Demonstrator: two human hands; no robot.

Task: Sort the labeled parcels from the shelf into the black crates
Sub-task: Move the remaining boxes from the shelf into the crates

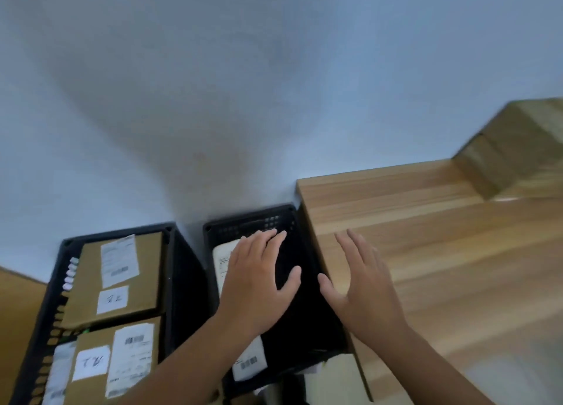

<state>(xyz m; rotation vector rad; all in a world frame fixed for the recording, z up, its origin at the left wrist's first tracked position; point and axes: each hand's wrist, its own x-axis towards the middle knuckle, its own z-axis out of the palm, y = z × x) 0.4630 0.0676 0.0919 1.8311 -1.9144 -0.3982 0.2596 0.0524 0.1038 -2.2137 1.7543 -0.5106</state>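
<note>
Black right crate (249,218) has a white parcel (224,261) against its left wall, right half free. Over it hover left hand (259,282) and right hand (362,285), fingers (262,237) spread, holding nothing. Wooden shelf (426,237) edge butts the crate: next parcel could clip it coming across.

Parcel-sorting room: labelled parcels (117,278), black crates (179,270).

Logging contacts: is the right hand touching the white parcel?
Apart. Head view: bare black crate lies between the right hand and the white parcel.
</note>
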